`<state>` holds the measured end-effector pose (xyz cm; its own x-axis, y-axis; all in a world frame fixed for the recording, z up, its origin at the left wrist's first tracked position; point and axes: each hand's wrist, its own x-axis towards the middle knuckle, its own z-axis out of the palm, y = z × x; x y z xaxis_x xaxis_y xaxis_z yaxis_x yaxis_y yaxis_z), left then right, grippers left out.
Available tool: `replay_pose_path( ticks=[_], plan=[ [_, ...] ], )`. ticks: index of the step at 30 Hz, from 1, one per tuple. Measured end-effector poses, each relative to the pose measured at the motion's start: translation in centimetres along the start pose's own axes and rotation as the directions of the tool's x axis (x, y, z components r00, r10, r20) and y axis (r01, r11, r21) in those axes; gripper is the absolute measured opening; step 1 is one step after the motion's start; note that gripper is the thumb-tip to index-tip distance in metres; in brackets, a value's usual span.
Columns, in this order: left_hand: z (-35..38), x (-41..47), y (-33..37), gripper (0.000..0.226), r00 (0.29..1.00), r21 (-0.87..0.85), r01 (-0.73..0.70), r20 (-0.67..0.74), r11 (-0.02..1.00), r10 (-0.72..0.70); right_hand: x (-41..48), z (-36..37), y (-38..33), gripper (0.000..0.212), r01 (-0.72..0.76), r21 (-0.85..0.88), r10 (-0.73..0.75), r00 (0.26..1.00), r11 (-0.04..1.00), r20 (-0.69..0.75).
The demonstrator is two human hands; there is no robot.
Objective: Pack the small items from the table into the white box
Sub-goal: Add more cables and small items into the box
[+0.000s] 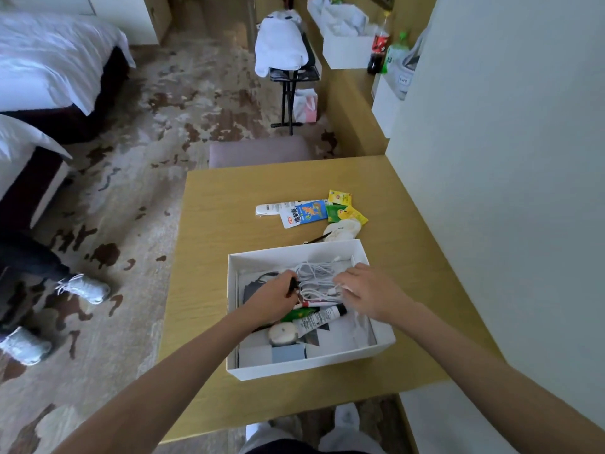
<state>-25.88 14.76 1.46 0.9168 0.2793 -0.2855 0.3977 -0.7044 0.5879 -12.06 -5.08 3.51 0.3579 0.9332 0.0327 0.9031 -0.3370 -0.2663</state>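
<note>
The white box (381,327) sits open on the wooden table (216,224). Inside lie a coiled white cable (316,273), a tube (319,317), a green item (299,313), a red and white pen (319,303) and a round pale item (283,334). Both hands are inside the box. My left hand (271,298) pinches a small dark item at the cable's left side. My right hand (363,288) rests on the cable's right side, fingers curled over a white plug. Beyond the box lie a blue and white packet (302,214), yellow and green sachets (343,208), a white tube (273,208) and a white bundle (342,230).
A white wall (507,191) borders the table's right side. A padded stool (258,151) stands at the far edge. Another person's legs and white shoes (85,288) are on the patterned carpet to the left, next to beds. A luggage rack and shelves with bottles stand farther back.
</note>
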Motion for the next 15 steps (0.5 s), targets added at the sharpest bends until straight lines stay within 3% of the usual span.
replay_pose_path(
  ticks=[5,10,15],
  plan=[
    [-0.2,1.2,0.7,0.040,0.997,0.187,-0.069,0.033,0.980,0.063,1.1,-1.5,0.4,0.027,-0.072,0.175,0.081,0.996,0.982,-0.043],
    [-1.4,1.5,0.7,0.029,0.998,0.025,0.019,-0.064,1.000,-0.017,3.2,-2.5,1.7,0.022,-0.084,0.381,0.129,0.987,0.921,-0.094],
    [-3.1,1.0,0.1,0.016,0.956,-0.148,0.057,-0.277,0.987,-0.097,6.9,-2.8,3.7,0.016,-0.126,0.523,0.208,0.973,0.843,-0.100]
  ],
)
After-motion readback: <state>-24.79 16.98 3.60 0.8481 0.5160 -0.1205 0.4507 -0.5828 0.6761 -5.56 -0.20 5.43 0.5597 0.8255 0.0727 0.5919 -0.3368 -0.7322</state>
